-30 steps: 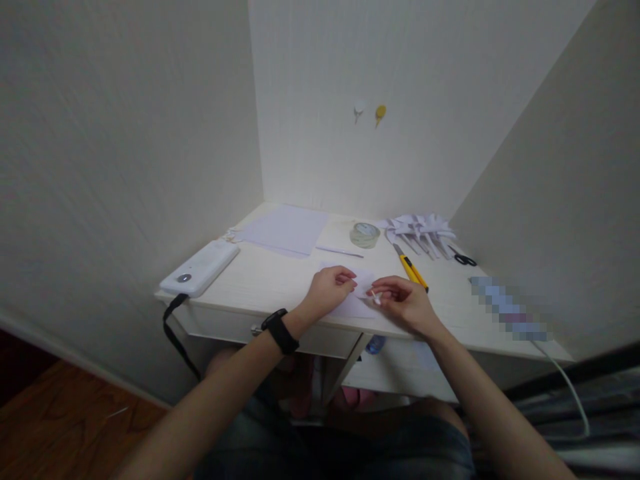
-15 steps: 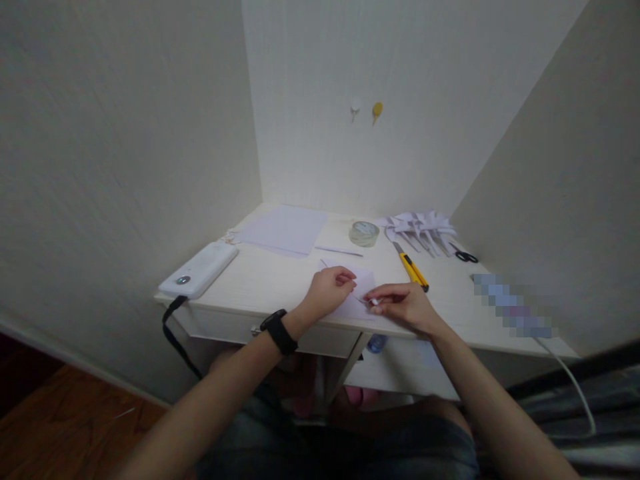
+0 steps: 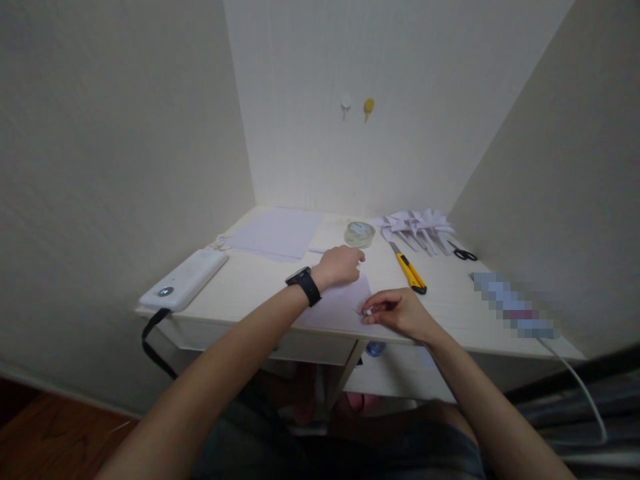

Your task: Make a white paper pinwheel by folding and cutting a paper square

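My left hand (image 3: pixel 341 265), with a black watch (image 3: pixel 303 285) on its wrist, reaches over the far edge of a white paper sheet (image 3: pixel 335 310). Its fingers curl downward above the right end of a thin white paper strip (image 3: pixel 316 251); the fingertips are partly hidden, and whatever they grip does not show. Near the desk's front edge, my right hand (image 3: pixel 403 313) rests by the sheet's right side. Its thumb and fingers pinch a small white piece (image 3: pixel 369 311) with a thin dark point sticking out to the left.
A yellow utility knife (image 3: pixel 409 270) lies right of the hands. Behind are a tape roll (image 3: pixel 359 235), folded paper pinwheel-like pieces (image 3: pixel 417 230) and black scissors (image 3: pixel 465 254). Stacked paper (image 3: pixel 275 232) and a white device (image 3: pixel 185 280) with a black strap are at left. A blurred object (image 3: pixel 515 307) lies right.
My left hand has moved away from my right hand, toward the back of the desk. The paper sheet now shows further to the left. My right hand keeps its pinch. The view has shifted slightly.
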`<state>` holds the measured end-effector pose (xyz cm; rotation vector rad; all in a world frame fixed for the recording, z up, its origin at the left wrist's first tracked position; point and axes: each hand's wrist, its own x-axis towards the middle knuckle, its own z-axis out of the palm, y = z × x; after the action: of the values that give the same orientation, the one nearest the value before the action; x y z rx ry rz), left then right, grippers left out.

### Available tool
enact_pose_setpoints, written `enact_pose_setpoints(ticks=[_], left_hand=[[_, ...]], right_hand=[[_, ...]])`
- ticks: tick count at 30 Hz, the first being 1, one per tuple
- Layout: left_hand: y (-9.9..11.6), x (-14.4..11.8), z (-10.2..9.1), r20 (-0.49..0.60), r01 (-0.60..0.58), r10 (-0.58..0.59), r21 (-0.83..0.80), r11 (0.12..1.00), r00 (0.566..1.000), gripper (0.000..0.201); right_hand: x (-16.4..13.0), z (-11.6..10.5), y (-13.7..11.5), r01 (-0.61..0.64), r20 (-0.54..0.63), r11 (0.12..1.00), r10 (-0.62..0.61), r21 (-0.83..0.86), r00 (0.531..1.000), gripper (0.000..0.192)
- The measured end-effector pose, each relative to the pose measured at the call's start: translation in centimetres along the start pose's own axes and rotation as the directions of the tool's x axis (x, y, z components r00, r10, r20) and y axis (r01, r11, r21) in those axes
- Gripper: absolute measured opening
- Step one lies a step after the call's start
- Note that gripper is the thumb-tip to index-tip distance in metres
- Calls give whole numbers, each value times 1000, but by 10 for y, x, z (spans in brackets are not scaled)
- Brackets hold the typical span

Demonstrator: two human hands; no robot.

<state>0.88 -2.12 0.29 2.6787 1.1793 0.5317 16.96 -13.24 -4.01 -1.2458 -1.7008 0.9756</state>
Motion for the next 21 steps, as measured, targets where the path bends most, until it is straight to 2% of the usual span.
enact_pose_setpoints(ticks=[6, 9, 11, 14, 16, 21], left_hand=[[0, 16, -1, 106, 2, 3, -49, 999, 994, 42], [-2, 19, -3, 146, -43, 47, -33, 999, 988, 40], [-3, 15, -5, 128, -86, 89, -30, 996, 988, 31], [-3, 0, -12, 4, -136, 137, -36, 990, 991, 21], [-4, -15, -14, -79, -123, 119, -55, 991, 990, 20], [-5, -56, -7, -73, -93, 79, -225, 970, 994, 27]], right_hand=[[0, -2, -2, -14, 17, 999, 13, 29, 1000, 26], [0, -3, -2, -15, 11, 1000, 15, 22, 1000, 26], [1, -3, 0, -10, -12, 1000, 10, 11, 1000, 26], [1, -3, 2, 5, -37, 1000, -5, -14, 999, 26], [1, -4, 3, 4, -44, 1000, -5, -25, 999, 27], [-1, -4, 0, -9, -30, 1000, 8, -25, 1000, 27]])
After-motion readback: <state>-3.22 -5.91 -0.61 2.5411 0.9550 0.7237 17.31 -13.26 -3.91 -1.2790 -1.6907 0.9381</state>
